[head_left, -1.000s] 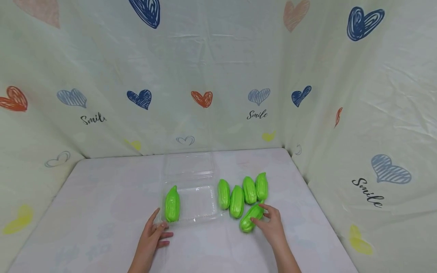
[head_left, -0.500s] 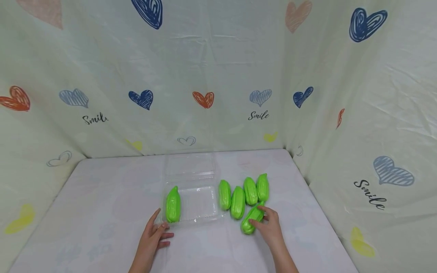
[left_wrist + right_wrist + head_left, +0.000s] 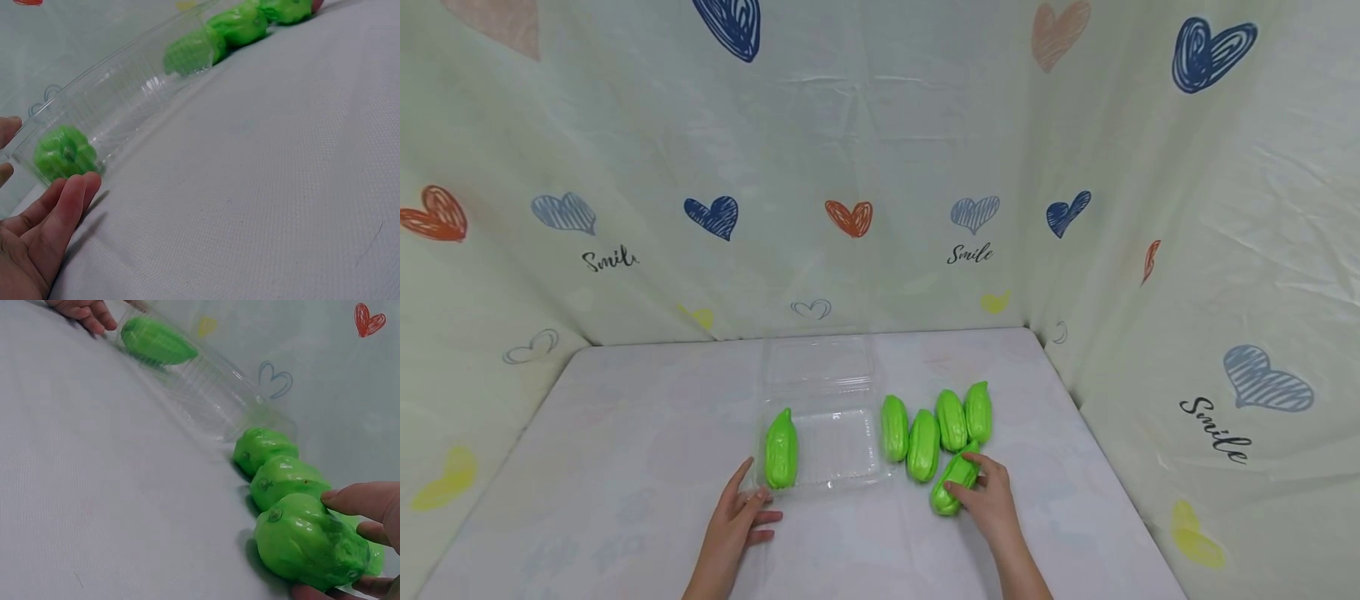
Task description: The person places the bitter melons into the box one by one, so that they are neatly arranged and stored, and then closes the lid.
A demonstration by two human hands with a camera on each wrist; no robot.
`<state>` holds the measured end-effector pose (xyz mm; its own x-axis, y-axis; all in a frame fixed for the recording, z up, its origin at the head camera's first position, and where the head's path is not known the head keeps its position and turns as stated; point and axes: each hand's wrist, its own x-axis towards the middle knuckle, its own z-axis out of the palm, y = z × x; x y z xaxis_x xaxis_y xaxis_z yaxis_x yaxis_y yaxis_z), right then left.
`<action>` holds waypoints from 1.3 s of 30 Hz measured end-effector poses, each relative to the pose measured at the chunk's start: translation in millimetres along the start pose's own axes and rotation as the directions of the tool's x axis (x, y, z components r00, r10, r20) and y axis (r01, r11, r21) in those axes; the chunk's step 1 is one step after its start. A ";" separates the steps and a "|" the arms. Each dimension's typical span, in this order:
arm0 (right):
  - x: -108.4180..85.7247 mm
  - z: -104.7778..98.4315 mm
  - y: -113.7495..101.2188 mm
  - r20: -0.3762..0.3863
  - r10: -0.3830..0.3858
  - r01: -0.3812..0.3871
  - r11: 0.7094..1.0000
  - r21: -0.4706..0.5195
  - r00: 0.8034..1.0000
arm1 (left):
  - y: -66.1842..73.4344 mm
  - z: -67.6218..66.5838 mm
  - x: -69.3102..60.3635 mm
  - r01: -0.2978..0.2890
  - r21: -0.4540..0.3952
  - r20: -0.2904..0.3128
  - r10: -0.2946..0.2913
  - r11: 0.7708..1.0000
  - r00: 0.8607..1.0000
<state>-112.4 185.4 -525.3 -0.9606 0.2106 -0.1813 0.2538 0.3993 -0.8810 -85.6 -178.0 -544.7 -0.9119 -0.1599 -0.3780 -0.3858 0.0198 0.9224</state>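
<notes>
My right hand [image 3: 992, 500] pinches the nearest gourd [image 3: 962, 469], likely for purchase; my loose-fingered left hand [image 3: 727, 529] seemingly steadies the tray [image 3: 835, 446].

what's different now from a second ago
The right hand has shifted slightly left, its thumb and index finger reaching further over the nearest loose green vegetable; that vegetable has not visibly moved, and nothing was visibly let go. The left hand, the clear box with its one green vegetable, and the other four loose vegetables stayed put.
</notes>
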 end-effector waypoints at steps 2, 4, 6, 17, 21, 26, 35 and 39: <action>0.1 0.1 1.0 0.000 0.002 -0.002 1.000 0.007 1.000 | 0.0 0.5 -0.5 0.000 0.000 -0.002 0.000 1.000 1.000; 0.1 0.2 1.9 -0.002 0.002 -0.002 1.000 0.013 1.000 | -0.3 0.6 -1.1 -0.001 0.001 -0.001 0.001 1.000 1.000; -0.2 0.4 2.5 -0.002 0.002 -0.002 1.000 0.023 1.000 | -0.9 0.4 -1.5 -0.012 -0.001 0.005 0.012 1.000 1.000; -1.4 -0.2 1.2 -0.007 0.013 -0.013 1.000 0.025 1.000 | 1.1 -0.1 -1.3 0.000 0.030 0.003 0.000 1.000 1.000; -2.1 -1.1 -0.4 -0.010 0.014 -0.013 1.000 0.023 1.000 | 1.1 -0.3 -0.9 -0.005 0.029 0.006 0.005 1.000 1.000; -3.3 -2.7 -1.9 -0.012 0.020 -0.020 1.000 0.013 1.000 | 0.9 -0.3 -0.7 -0.009 0.032 0.006 0.009 0.999 1.000; -5.7 -5.0 -2.5 0.004 0.032 -0.032 0.999 0.039 0.999 | 1.0 0.3 -1.3 -0.011 0.036 0.006 0.011 0.999 1.000; -7.8 -5.8 -4.8 0.009 0.054 -0.055 0.996 0.067 0.998 | 0.9 -0.1 -1.5 -0.014 0.025 0.007 0.014 1.000 1.000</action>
<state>-105.4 187.0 -517.1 -0.9464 0.2240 -0.2326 0.2978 0.3267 -0.8970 -84.6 -177.8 -543.2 -0.9180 -0.1529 -0.3658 -0.3765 0.0467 0.9252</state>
